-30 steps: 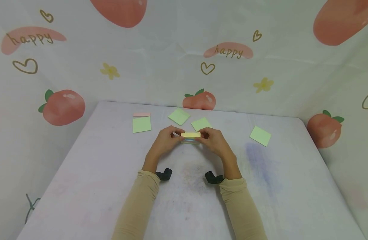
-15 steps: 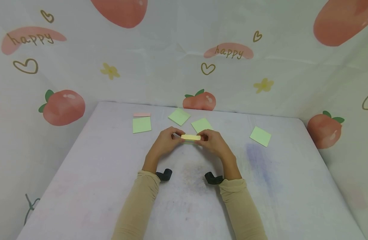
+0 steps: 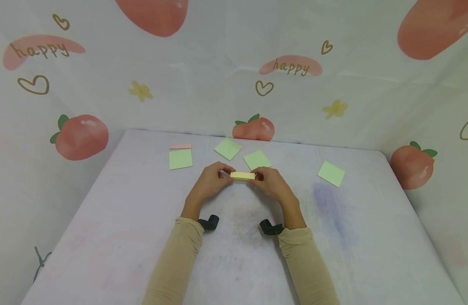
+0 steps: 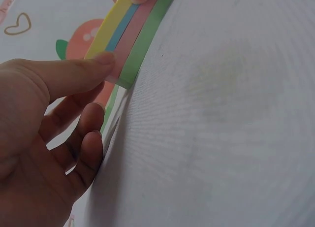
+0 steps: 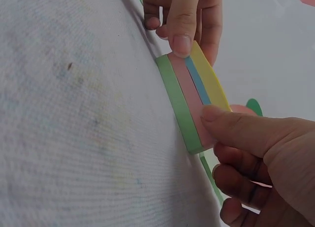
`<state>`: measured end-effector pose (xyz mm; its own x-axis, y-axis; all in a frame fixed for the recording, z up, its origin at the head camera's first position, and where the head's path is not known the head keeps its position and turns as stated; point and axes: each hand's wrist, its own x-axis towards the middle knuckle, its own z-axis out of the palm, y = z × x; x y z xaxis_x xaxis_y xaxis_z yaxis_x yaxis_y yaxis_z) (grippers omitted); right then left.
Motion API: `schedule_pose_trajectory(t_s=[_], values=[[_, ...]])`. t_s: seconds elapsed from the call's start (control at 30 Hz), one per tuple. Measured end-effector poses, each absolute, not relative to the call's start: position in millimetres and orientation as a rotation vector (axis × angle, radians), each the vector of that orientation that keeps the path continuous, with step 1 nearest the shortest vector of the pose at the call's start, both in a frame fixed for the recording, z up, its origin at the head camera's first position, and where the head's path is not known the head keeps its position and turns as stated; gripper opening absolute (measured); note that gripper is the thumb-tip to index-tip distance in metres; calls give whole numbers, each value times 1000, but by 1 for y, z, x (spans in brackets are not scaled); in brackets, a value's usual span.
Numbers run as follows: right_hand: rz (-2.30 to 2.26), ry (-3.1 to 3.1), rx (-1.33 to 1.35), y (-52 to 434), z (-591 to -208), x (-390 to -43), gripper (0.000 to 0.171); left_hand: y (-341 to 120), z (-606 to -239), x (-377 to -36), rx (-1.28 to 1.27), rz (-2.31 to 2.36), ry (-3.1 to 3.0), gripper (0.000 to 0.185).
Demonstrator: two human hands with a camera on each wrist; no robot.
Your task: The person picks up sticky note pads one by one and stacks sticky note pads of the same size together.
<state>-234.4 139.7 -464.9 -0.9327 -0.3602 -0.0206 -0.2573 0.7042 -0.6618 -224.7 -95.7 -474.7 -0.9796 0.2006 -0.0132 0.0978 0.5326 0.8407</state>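
Note:
A thick pad of sticky notes [image 3: 242,175] with yellow, blue, pink and green layers [image 4: 129,36] [image 5: 191,91] rests on the white table [image 3: 142,220]. My left hand [image 3: 211,182] pinches its left end, thumb on the near side [image 4: 74,77]. My right hand [image 3: 270,183] pinches the right end, thumb against the pink and green layers [image 5: 231,128]. The pad's green layer lies against the cloth.
Single green notes lie on the table: one at the back left [image 3: 180,159], two behind the hands [image 3: 228,148] [image 3: 257,159], one to the right [image 3: 331,173]. A pink pad [image 3: 180,145] sits at the back left. Fruit-patterned cloth walls [image 3: 234,76] enclose the table.
Both hands have lowered the pad slightly toward the table and drawn it a little nearer. The loose notes have not moved.

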Motion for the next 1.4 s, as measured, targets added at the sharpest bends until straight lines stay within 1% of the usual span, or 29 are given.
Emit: schedule_pose_trajectory(t_s=[0.1, 0.33, 0.77, 1.1, 1.27, 1.4], values=[[-1031, 2759, -511, 140, -464, -234, 25, -96, -475, -225, 268, 1440, 2665, 28], [-981, 2739, -513, 139, -465, -233, 18, -95, -477, -226, 289, 1406, 2695, 29], [-954, 2759, -489, 137, -470, -230, 18, -95, -474, -224, 272, 1364, 2651, 39], [-979, 2747, -488, 137, -466, -231, 17, -104, -458, -231, 334, 1273, 2848, 55], [-979, 2752, -476, 137, -467, -230, 19, -114, -453, -233, 332, 1068, 3020, 68], [-973, 2748, -479, 137, -469, -230, 20, -126, -452, -237, 278, 886, 3148, 78]])
